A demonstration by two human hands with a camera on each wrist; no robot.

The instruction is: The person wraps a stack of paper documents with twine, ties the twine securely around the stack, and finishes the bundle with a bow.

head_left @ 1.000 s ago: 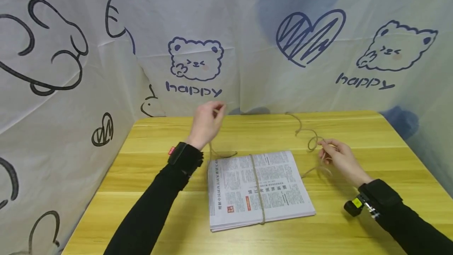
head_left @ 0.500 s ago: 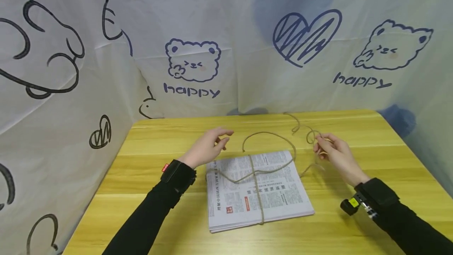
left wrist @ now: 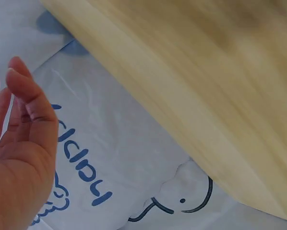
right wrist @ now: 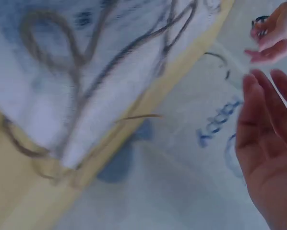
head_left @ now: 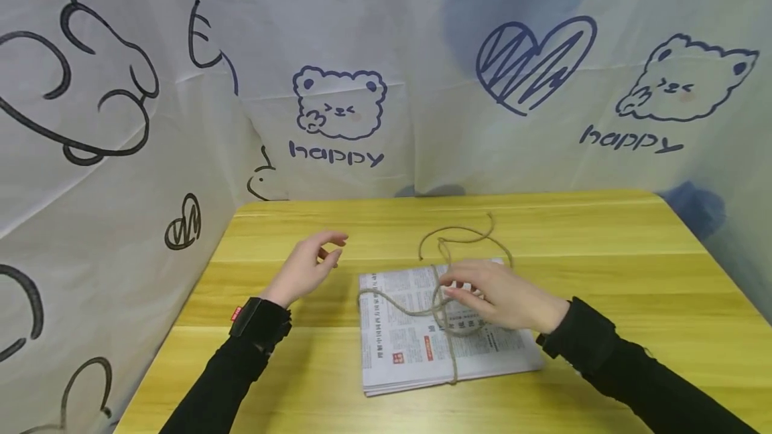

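A flat stack of newspapers lies on the table. Brown twine runs over it from front to back, and another length comes in from its left edge, crossing near the middle. Loose twine curls past the stack's back edge onto the wood. Above the right half of the stack is my right hand, its fingertips over the crossing strands; the right wrist view shows these fingers relaxed with nothing between them. My left hand hovers left of the stack, fingers loosely bent and holding nothing.
The yellow wood-grain table ends at a pale cloth backdrop printed with hearts, bear faces and lettering. Cloth also hangs along the left and right sides. Both wrists wear black bands.
My left hand lets go of its twine, which falls across the stack, and draws back left. My right hand brings its twine from the right over the stack and releases it.
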